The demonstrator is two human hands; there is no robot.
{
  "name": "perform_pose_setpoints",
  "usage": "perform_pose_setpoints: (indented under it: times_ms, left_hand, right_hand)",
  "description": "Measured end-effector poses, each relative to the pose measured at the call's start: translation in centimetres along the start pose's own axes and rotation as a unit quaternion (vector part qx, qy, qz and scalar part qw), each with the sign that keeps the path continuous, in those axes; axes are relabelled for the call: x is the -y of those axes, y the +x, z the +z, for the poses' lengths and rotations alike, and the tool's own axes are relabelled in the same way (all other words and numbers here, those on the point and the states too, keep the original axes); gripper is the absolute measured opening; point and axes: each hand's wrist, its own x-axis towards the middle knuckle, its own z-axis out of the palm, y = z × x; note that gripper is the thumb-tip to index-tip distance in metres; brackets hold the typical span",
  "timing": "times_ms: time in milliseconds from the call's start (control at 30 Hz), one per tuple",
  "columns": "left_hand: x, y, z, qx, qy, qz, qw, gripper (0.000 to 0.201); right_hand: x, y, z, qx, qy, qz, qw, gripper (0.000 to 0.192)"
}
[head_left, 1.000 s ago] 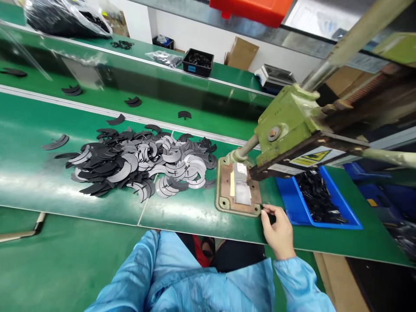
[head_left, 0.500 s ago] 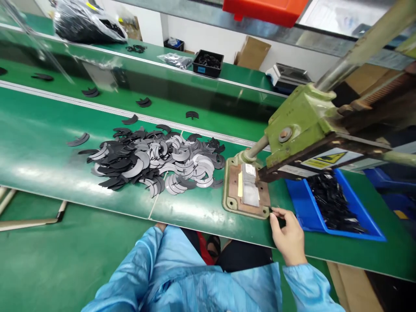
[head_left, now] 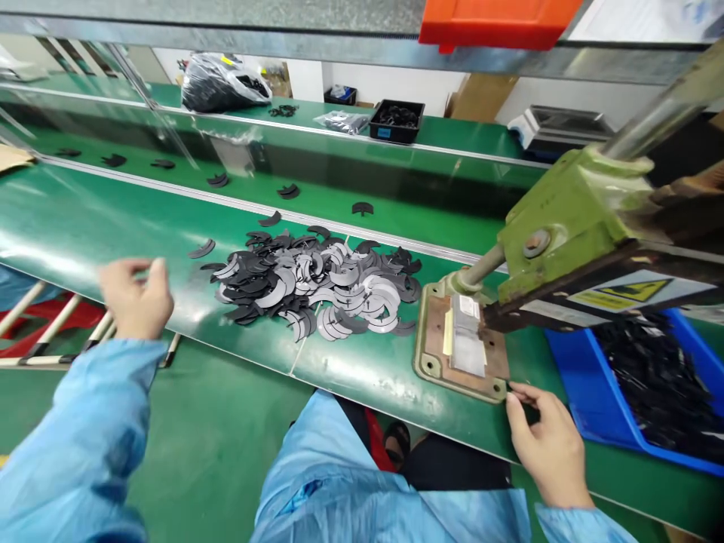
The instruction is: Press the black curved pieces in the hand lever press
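While the left hand [head_left: 136, 302] hangs blurred above the near table edge, released, with its thumb apart from loosely curled fingers, the right hand [head_left: 547, 441] has thumb and forefinger drawn together at the near corner of the press base [head_left: 464, 386]. A small dark piece [head_left: 507, 386] shows at those tips; I cannot tell whether it is gripped. Just beyond the right hand, the green press [head_left: 551, 211] carries a warning label [head_left: 639, 290] with a yellow triangle, its print too small to read. A grey block [head_left: 468, 356] on the base, left of that hand, bears a white tag [head_left: 468, 305], also unreadable. Far ahead of both hands, a black bin [head_left: 410, 138] has a blue sticker [head_left: 385, 133] with illegible marks.

Between the hands lies the heap of curved pieces [head_left: 283, 286], grey and black. Bare green table [head_left: 362, 377] runs along its near side towards the right hand, and more opens between the heap and the left hand. A pale rail [head_left: 237, 204] bounds the worktop beyond the heap; a blue bin [head_left: 585, 396] closes in the right hand's outer side.
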Motion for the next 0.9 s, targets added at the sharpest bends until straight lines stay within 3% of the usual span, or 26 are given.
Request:
perform_pose_setpoints:
  times_ms: [67, 167, 267, 367, 500, 667, 767, 900]
  left_hand:
    - [-3.4, 6.6, 3.0, 0.018, 0.058, 0.145, 0.988, 0.051]
    - [-9.5, 13.1, 9.1, 0.16, 0.104, 0.211, 0.959, 0.074]
    - [-14.0, 14.8, 14.7, 0.25, 0.162, 0.179, 0.938, 0.082]
    - [-15.8, 14.2, 18.1, 0.313, 0.199, 0.149, 0.917, 0.086]
    - [-15.7, 13.1, 19.1, 0.361, 0.211, 0.145, 0.897, 0.088]
    - [-15.8, 12.1, 17.3, 0.417, 0.195, 0.224, 0.859, 0.083]
    - [-17.3, 11.3, 17.0, 0.41, 0.21, 0.243, 0.853, 0.083]
    - [-20.3, 9.8, 18.8, 0.377, 0.178, 0.286, 0.863, 0.085]
  right_hand:
    - [0.0, -0.1, -0.2, 0.004, -0.006, 0.007, 1.0, 0.041]
    - [-0.1, -0.3, -0.6, 0.003, -0.012, 0.022, 1.0, 0.041]
    - [-0.3, -0.4, -0.7, -0.002, -0.013, 0.034, 0.999, 0.041]
    - [-0.6, -0.2, -0.6, 0.006, -0.013, 0.039, 0.999, 0.04]
    - [-0.8, 0.0, -0.5, 0.01, -0.012, 0.04, 0.999, 0.04]
    - [-0.6, -0.1, -0.3, 0.007, -0.016, 0.037, 0.999, 0.04]
    - [-0.6, -0.1, -0.3, 0.006, -0.011, 0.038, 0.999, 0.039]
    - [-0.4, -0.1, -0.4, -0.002, -0.005, 0.041, 0.999, 0.039]
